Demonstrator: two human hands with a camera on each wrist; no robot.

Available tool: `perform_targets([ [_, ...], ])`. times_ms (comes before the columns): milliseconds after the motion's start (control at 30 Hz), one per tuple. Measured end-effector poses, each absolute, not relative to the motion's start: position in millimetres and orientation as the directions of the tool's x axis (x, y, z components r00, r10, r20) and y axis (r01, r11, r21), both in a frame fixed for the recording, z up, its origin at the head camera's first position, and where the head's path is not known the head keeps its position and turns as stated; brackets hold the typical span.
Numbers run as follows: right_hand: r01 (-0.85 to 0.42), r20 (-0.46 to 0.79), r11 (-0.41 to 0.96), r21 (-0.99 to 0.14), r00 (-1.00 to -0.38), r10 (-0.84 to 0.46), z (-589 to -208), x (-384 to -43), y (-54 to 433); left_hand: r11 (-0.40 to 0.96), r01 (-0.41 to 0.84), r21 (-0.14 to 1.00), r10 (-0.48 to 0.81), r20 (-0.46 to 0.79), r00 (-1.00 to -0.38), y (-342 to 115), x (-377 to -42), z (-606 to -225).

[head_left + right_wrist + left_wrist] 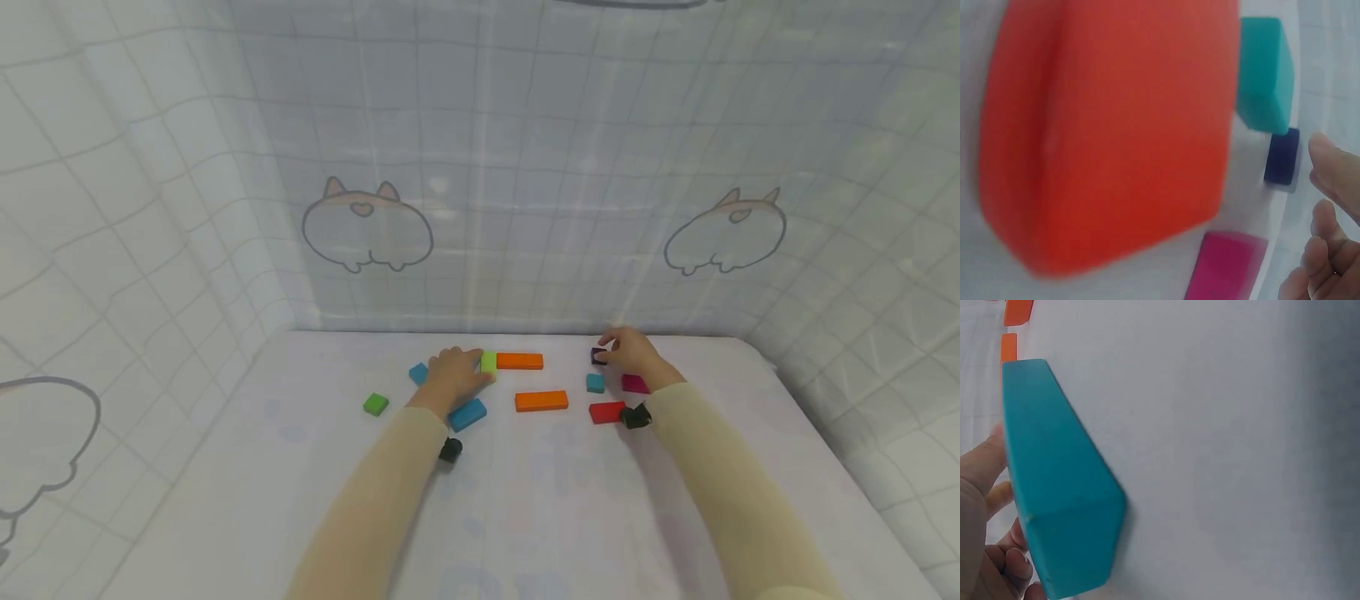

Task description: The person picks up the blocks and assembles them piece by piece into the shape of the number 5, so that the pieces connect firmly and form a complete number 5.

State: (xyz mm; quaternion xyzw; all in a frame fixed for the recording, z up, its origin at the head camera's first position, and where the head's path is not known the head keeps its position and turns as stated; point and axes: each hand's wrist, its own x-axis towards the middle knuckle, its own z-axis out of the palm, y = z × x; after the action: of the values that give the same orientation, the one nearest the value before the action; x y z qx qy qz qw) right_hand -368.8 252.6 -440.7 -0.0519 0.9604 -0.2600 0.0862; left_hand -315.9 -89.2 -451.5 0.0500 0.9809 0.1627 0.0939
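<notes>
My left hand (pixel 450 379) pinches a lime green block (pixel 489 364) between thumb and index finger, at the left end of an orange block. A long blue block (pixel 1060 475) lies beneath that wrist and hides part of the fingers in the left wrist view. My right hand (pixel 632 352) is at a small dark navy block (pixel 1283 156), thumb and index finger spread around it. In the right wrist view a narrow gap shows between the fingertips and this block. A teal block (pixel 1266 75) and a magenta block (pixel 1229 265) lie close by.
Two orange blocks (pixel 542 402) lie between the hands. A red block (pixel 606 412) sits beneath the right wrist. Another blue block (pixel 418 373) and a green block (pixel 376 404) are at the left. A patterned white curtain (pixel 480 208) hangs behind the white table (pixel 525 517).
</notes>
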Motion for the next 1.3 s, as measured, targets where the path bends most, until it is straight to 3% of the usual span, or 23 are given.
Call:
perform_targets([
  [167,-0.001,-0.172,0.855,-0.519,-0.979,-0.106,-446,-369,257,0.943,0.069,0.325,0.130,-0.170,-0.977,-90,-318,-454],
  [567,-0.004,-0.190,0.861,-0.508,-0.975,-0.117,-443,-367,256,0.947,0.053,0.317,0.117,-0.188,-0.975,-90,-327,-460],
  [1067,0.008,-0.237,0.862,-0.506,-0.963,-0.130,-443,-366,220,0.949,0.028,0.315,0.092,-0.188,-0.978,-90,-326,-460],
  [1300,-0.043,-0.210,0.862,-0.505,-0.963,-0.171,-443,-367,202,0.948,0.027,0.317,0.091,-0.190,-0.978,-88,-326,-459],
])
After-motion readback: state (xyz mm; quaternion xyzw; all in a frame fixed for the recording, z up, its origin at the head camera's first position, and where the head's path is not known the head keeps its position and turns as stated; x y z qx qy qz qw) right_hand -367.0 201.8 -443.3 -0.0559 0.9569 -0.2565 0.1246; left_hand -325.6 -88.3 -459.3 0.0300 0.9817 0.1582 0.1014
